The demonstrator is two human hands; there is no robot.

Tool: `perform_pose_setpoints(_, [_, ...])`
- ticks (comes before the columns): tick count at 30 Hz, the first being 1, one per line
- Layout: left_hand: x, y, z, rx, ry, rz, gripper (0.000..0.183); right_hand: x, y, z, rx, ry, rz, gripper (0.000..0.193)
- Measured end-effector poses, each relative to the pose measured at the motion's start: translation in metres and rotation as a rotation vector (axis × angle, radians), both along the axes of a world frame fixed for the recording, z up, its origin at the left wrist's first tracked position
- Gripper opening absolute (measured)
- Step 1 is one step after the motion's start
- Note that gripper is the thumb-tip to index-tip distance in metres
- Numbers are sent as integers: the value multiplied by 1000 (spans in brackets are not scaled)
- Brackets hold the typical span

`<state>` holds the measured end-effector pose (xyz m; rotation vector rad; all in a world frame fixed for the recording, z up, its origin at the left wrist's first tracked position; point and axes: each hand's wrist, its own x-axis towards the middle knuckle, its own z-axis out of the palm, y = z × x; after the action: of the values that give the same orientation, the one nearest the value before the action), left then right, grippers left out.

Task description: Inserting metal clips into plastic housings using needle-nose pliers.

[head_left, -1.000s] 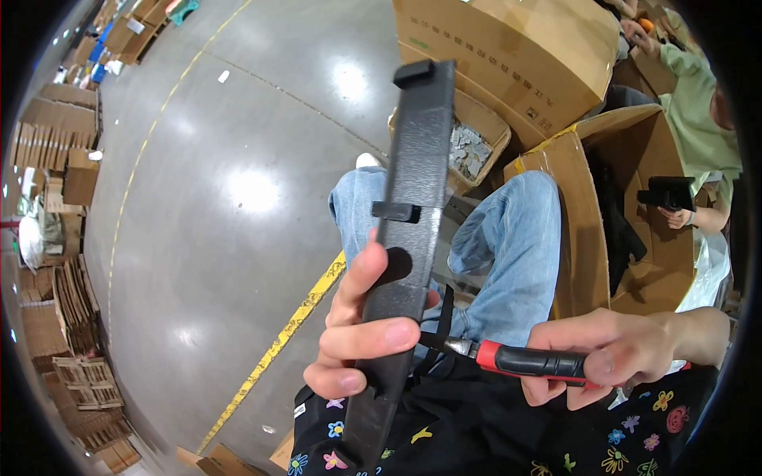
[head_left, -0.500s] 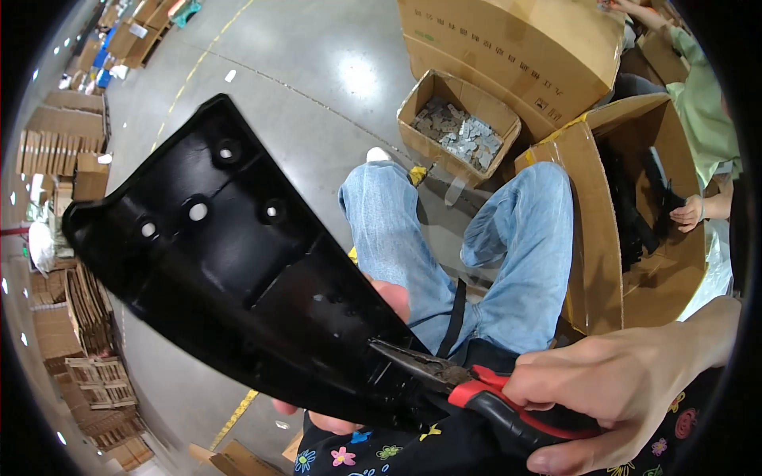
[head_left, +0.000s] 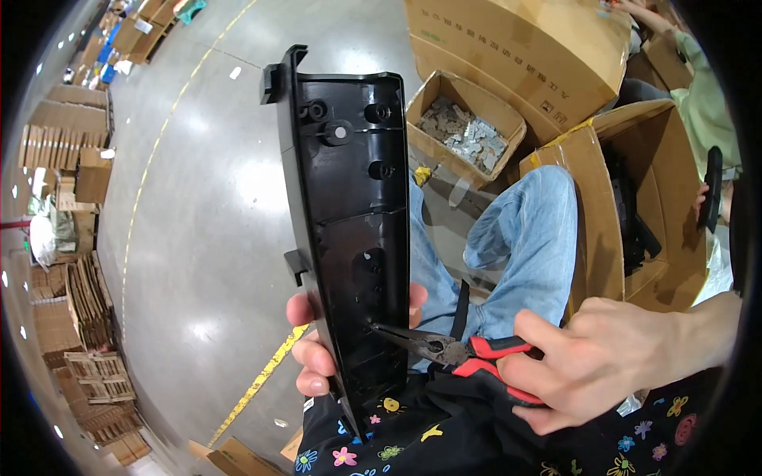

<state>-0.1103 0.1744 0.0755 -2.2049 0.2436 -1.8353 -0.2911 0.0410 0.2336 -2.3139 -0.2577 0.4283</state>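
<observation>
In the head view, a wide stretch of grey floor (head_left: 198, 238) lies at left centre, between the long left edge of the black plastic part (head_left: 349, 230) and the cardboard stacks (head_left: 75, 309) along the left rim. A yellow floor line (head_left: 266, 377) slants through the lower left. Room is tighter on the right, where denim-clad legs (head_left: 528, 222) and an open carton (head_left: 583, 214) stand near the part.

The part is held lengthwise at the centre of the frame, hollow side facing the camera. The left hand (head_left: 313, 353) grasps its lower half from behind, digits showing at both sides; the palm is hidden. The right hand (head_left: 595, 365), its forearm entering from the right, has its fingers wrapped around the handles of red-and-black pliers (head_left: 452, 353). Their slim tips meet the part's inner face; whether they pinch anything cannot be told.

One pair of pliers and two hooks on the part's left edge can be counted. A small box (head_left: 440, 155) at upper centre contains many metal pieces (head_left: 480, 147), heaped beyond counting.
</observation>
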Motion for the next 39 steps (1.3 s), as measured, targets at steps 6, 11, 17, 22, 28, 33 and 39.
perform_pose_setpoints(6, [-10,2,-4,37,52,-33,67,-3,-8,-3,-301,-128,23,19])
perform_pose_setpoints(11, [-16,12,-4,90,82,-19,67,1,-20,-6,-582,-335,85,10])
perform_pose_setpoints(17, [-6,-16,5,-578,915,-1397,79,-2,-36,4,-809,-384,128,20])
perform_pose_setpoints(22, [-2,-23,19,-1527,1930,-2247,97,-1,-34,-20,-348,-714,-262,18])
perform_pose_setpoints(28, [-25,-18,10,-1565,2466,-2075,69,8,14,-99,366,-713,-917,41])
perform_pose_setpoints(33, [-32,-21,16,-1373,2309,-2030,61,12,47,-106,786,-680,-1426,48])
perform_pose_setpoints(39, [-41,-24,30,-1405,2415,-1938,57,-1,31,-102,158,-869,-1339,40])
